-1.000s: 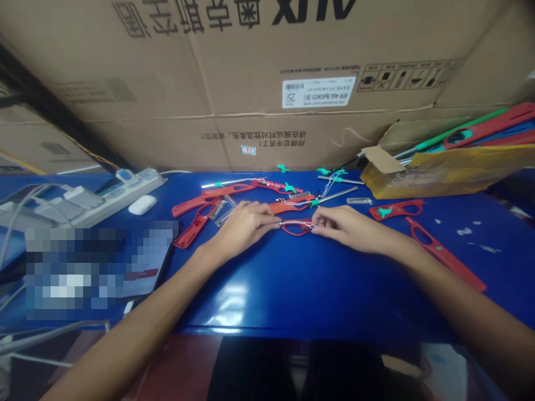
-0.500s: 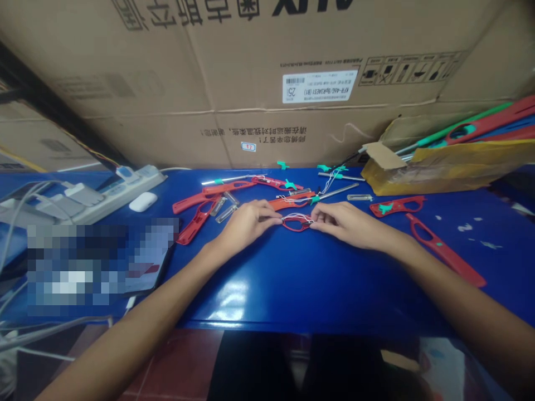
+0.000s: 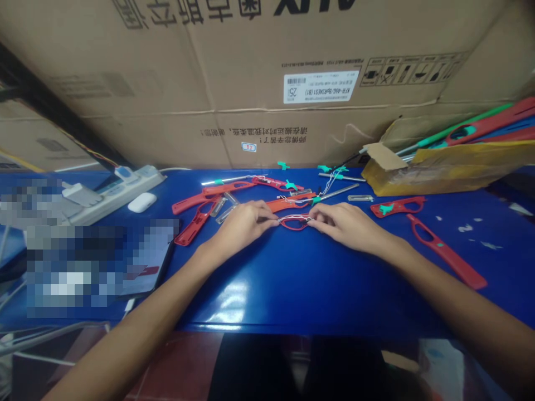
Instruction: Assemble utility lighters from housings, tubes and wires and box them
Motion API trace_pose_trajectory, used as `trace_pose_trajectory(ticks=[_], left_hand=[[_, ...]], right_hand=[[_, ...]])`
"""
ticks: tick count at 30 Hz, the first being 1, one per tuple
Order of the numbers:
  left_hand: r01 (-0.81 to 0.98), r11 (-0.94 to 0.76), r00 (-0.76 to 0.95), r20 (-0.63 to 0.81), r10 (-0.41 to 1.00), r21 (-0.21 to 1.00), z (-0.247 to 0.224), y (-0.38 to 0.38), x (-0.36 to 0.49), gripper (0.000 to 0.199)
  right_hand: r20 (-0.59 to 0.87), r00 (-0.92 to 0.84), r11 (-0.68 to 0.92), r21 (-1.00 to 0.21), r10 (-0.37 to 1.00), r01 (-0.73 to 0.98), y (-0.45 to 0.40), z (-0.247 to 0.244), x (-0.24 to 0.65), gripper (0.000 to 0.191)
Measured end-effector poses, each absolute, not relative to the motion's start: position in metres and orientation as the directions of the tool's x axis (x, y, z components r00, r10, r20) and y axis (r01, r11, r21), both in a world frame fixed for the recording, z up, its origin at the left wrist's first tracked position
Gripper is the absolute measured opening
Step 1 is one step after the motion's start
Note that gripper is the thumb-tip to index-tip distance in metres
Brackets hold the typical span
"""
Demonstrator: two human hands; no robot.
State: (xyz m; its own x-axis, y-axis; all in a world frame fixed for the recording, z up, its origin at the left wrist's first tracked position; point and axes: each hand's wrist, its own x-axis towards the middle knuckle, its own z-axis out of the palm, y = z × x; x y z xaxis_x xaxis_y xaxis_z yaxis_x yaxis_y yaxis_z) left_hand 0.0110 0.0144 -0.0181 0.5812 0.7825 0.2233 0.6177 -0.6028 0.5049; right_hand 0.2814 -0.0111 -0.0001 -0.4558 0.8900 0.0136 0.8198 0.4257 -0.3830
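My left hand is closed in a pinch at the left end of a small red shell piece with white wires over it. At the right end, my right hand pinches the wires. Just behind lies an orange-red shell with more wires and a metal tube. Red shell halves and clear small tanks are left of my hands. Another clear tank and a red shell with a green part lie to the right.
A large cardboard box stands behind the blue table. At the right, an open carton holds lighters. A power strip, white case and phone sit left. A long red shell lies front right.
The white wires between my hands look flatter and straighter than before. Both hands have stayed nearly in place.
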Motion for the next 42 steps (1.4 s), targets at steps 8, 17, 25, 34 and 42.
trace_pose_trajectory(ticks=[8,17,25,34,42], left_hand=[[0.595,-0.623,0.613,0.215,0.76,0.507,-0.013,0.014,0.01,0.017],[0.589,-0.531,0.559,0.167,0.812,0.609,-0.016,0.016,0.011,0.014],[0.573,-0.537,0.571,0.168,0.803,0.619,-0.014,0.015,0.01,0.015],[0.58,-0.536,0.572,0.162,0.804,0.614,-0.014,0.016,0.012,0.018],[0.612,-0.569,0.593,0.157,0.79,0.55,-0.012,0.016,0.01,0.019]], right_hand=[[0.023,-0.431,0.409,-0.364,0.902,0.837,-0.009,-0.003,0.281,0.02],[-0.015,-0.312,0.251,-0.559,0.95,0.791,-0.011,-0.005,0.276,0.024],[-0.001,-0.193,0.164,-0.519,0.981,0.839,-0.013,-0.002,0.267,0.032],[-0.001,-0.169,0.141,-0.538,0.986,0.831,-0.008,-0.009,0.266,0.025],[-0.014,-0.425,0.414,-0.191,0.905,0.89,-0.02,0.012,0.275,0.021]])
